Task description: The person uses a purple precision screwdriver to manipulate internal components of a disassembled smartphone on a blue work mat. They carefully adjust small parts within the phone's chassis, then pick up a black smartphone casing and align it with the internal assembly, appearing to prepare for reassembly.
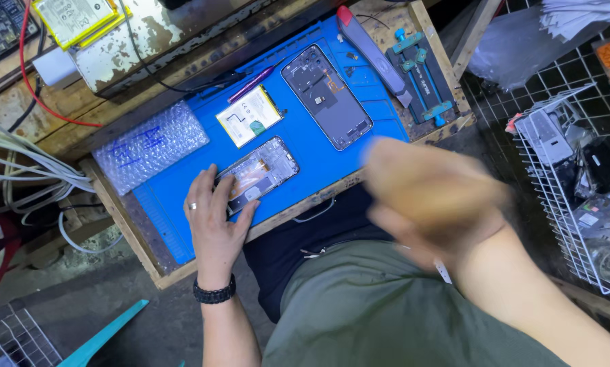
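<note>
Resting on the blue mat [318, 160], the left hand [216, 217] is laid with spread fingers against the near end of an opened phone [258, 174], which is steadied, not gripped. The right hand [430, 194] is raised off the tabletop [148, 261], well apart from the left, and is so blurred that its grip cannot be told. A battery [248, 115] lies just beyond the phone, a second phone frame [326, 96] to its right, and bubble wrap [150, 146] at the mat's left edge.
</note>
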